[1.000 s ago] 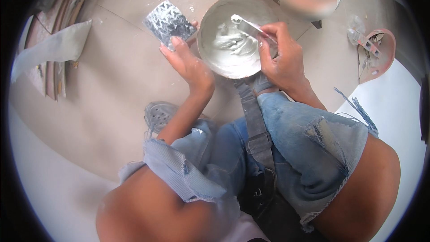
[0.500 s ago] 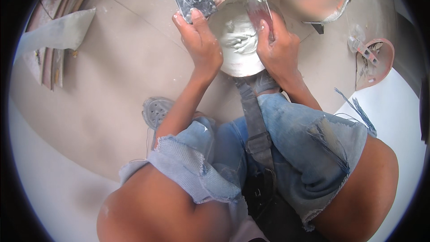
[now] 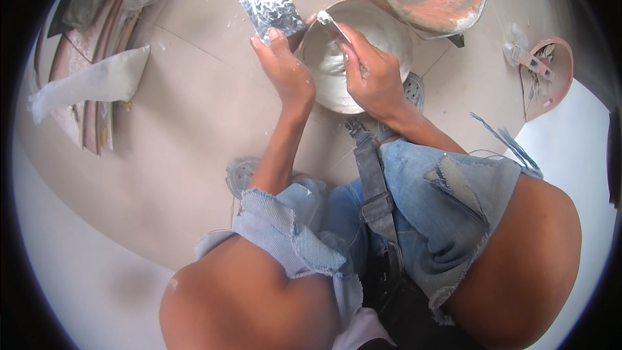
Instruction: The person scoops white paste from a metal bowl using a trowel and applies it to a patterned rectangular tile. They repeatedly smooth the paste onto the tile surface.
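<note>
In my left hand (image 3: pixel 288 71) is a flat, dark rectangular plate (image 3: pixel 272 10) whose face is streaked with white paste. The thumb lies along its near edge, with the other fingers behind. My right hand (image 3: pixel 379 81) grips a flat scraper (image 3: pixel 338 28), seen nearly edge-on, with a lump of white paste (image 3: pixel 324 18) at its tip. Both hands are over or beside a round bowl (image 3: pixel 391 31) that has smooth white paste inside. The scraper tip is just right of the plate, with a small gap between them. The scraper's handle is hidden in my fingers.
A paste-crusted orange tub (image 3: pixel 472 3) stands behind the bowl. To the right lies a cut-open pinkish container (image 3: pixel 556 94) with scraps inside. At left, a translucent plastic bag (image 3: pixel 103 81) rests on curved strips (image 3: pixel 91 126). A black buckled strap (image 3: pixel 376 188) hangs between my legs.
The scraper has moved left from over the bowl toward the plate and turned edge-on. The plate has dropped slightly nearer. The whole view has shifted a little.
</note>
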Demonstrator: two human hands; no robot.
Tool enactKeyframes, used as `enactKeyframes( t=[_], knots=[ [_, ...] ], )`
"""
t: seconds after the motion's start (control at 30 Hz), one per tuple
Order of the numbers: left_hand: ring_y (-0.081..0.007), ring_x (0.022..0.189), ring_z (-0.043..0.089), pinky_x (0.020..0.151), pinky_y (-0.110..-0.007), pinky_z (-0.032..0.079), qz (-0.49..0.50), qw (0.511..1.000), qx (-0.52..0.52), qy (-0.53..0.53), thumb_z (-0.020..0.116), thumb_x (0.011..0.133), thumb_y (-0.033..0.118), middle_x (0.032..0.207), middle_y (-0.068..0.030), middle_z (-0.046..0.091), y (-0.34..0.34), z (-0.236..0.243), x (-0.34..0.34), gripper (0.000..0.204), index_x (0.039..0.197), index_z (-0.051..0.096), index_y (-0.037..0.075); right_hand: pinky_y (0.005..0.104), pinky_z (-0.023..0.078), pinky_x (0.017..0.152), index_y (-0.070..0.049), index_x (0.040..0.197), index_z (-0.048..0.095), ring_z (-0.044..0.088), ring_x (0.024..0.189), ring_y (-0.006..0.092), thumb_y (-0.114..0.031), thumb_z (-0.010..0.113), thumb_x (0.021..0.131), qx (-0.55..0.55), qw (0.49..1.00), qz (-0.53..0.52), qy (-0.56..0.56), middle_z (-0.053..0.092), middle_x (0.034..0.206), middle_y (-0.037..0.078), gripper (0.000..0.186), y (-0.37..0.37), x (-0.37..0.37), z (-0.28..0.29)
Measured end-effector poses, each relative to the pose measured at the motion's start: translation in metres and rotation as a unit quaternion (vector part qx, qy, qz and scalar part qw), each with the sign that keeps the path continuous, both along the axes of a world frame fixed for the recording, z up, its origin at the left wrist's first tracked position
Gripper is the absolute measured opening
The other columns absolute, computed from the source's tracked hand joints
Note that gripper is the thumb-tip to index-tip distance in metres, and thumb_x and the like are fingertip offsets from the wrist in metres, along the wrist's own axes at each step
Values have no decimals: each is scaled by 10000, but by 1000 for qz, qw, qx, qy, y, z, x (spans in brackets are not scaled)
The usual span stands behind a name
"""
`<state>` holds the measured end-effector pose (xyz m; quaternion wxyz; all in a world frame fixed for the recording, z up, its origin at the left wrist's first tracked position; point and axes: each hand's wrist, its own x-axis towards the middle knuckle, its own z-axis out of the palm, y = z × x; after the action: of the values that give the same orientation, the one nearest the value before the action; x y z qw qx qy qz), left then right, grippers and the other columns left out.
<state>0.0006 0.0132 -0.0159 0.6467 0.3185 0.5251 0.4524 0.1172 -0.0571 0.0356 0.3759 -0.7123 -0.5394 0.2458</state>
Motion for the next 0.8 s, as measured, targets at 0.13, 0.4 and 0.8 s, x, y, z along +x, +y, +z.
enactKeyframes(
  t=[0.13, 0.4, 0.8],
  knots=[
    [-287, 1145, 694, 1037, -405, 506, -15, 995, -31, -89, 373, 1147, 287, 1222, -278, 707, 1, 3, -2, 413, 1361, 383, -66, 409, 616, 720, -20, 1369, 634, 765, 892, 373, 76, 630, 893, 6, 999, 50, -4, 751, 1114, 225, 486, -10, -3, 0],
    [-351, 1161, 692, 1004, -450, 553, -105, 984, -64, -129, 398, 1121, 331, 1285, -330, 684, 13, 0, -9, 420, 1336, 458, -25, 391, 644, 777, -31, 1344, 658, 767, 998, 340, 36, 611, 876, 17, 989, 142, -35, 747, 1238, 178, 475, -21, 2, -5],
    [-439, 1164, 692, 1049, -534, 555, -145, 966, -102, -188, 431, 1122, 334, 1183, -367, 684, 29, -31, -12, 415, 1305, 403, -38, 426, 616, 996, -82, 1331, 699, 722, 1195, 331, 61, 649, 823, -34, 957, 288, -31, 738, 1298, 141, 530, -26, 25, 4]
  ],
)
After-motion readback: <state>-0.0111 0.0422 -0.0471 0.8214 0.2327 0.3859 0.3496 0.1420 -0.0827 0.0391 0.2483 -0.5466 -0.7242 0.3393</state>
